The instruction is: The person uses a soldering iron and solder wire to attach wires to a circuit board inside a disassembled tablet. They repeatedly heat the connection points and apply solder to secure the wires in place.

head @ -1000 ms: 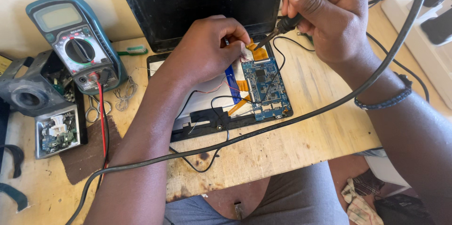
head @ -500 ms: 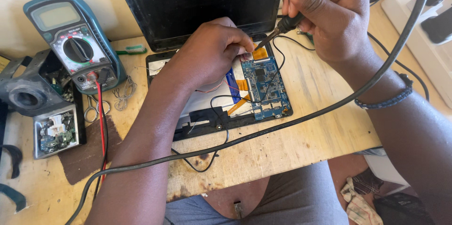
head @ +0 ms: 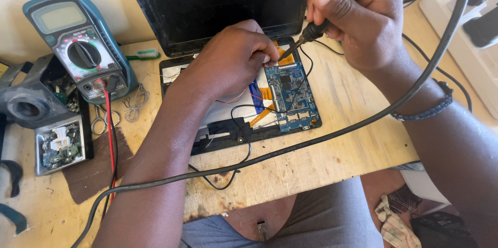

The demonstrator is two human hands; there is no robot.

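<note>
Pale wooden bench [head: 332, 160] carries an opened tablet [head: 249, 118] at centre; at ten o'clock leans a multimeter [head: 78, 45], at nine a small circuit module [head: 59, 144], scissors [head: 101, 118] between, black cable [head: 311, 141] crossing.

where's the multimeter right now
In the head view the multimeter stands at the upper left of the wooden bench, leaning against the wall, left of the left hand and above the small scissors.

A dark blank screen [head: 218, 4] stands at the back — left, the multimeter's grey display [head: 58, 17].
</note>
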